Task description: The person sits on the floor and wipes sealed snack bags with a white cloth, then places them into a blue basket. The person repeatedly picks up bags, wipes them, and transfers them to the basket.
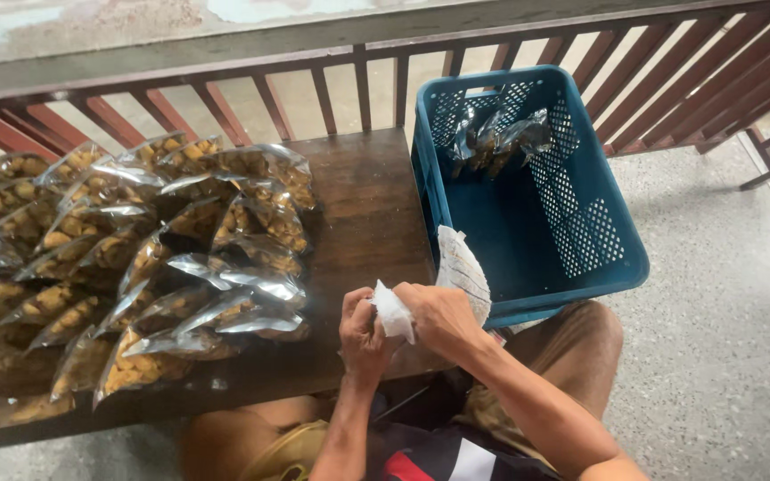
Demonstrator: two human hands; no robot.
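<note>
Head view — both hands (pixel 407 325) on white sticker sheet (pixel 461 267).

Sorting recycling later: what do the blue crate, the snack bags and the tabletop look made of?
Blue crate: moulded plastic, matte, with perforated walls. Snack bags: clear glossy plastic film, judging by glare and visible contents. Tabletop: dark wood, seemingly varnished, with plank grain.

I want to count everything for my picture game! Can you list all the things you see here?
Snack bags: many, clear with yellow-brown pieces, piled on the table's left.
Table: one, dark brown wood.
Crate: one, blue plastic, right of the table.
Bags in crate: a few, clear, far corner.
Railing: one, reddish-brown, behind.
White sheets: a small bunch, held in both hands.
Left hand: pinching the white sheets.
Right hand: gripping the same sheets.
</note>
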